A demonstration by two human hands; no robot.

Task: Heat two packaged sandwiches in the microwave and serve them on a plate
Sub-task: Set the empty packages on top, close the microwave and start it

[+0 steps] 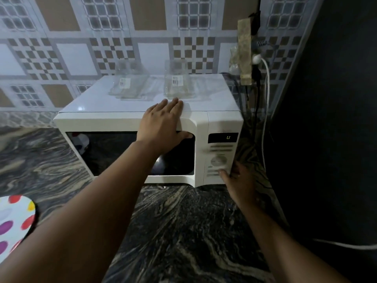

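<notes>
A white microwave (102, 121) stands on the dark marbled counter with its door closed. Its display (223, 137) shows a single lit character. My left hand (163, 125) lies flat over the door's top right corner, fingers straight on the microwave's top and thumb on the dark window. My right hand (237, 180) is at the lower part of the control panel, its thumb touching a button while the fingers reach round the right side. Two clear plastic sandwich packages, one on the left (130, 82) and one on the right (178, 81), lie on top of the microwave and look empty.
A white plate with coloured dots (14, 219) sits at the counter's left front edge. Behind the microwave on the right, plugs and cables (263, 82) hang from a wall socket. A dark wall (330, 119) closes off the right side.
</notes>
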